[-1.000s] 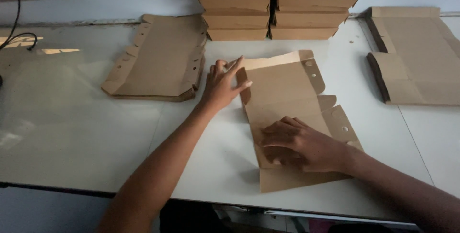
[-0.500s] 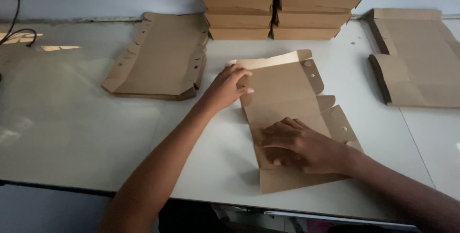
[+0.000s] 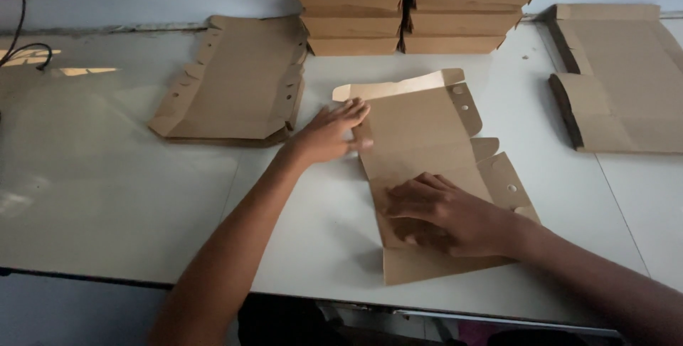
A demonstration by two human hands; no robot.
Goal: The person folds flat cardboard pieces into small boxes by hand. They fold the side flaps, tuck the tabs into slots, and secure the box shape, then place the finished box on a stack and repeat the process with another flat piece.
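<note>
While flat on the white bench, brown cardboard box blank lying lengthwise in front of the body, far end flap slightly lifted, side tabs with small holes on the right edge

Left hand: open, fingers spread, resting at the blank's left edge near the far panel; gripping nothing, only touching the edge

Right hand: open, palm down, pressing the near panel flat; nothing clasped

Around: stack of flat blanks to the left, well apart from the left hand; more flat cardboard at right; two piles of folded boxes at the far side; dark cable at far left

Risks, judged from the layout:
- Blank sliding on the smooth bench if the right palm eases off while the left pushes the edge; crease then off its score line
- Left side panel folded crooked, since only fingertips bear on it
- Thin side tabs on the right bent or torn if caught under the palm
- Lifted far flap springing back, unheld
- Dim light; score lines hard to read, wrong fold likely
</note>
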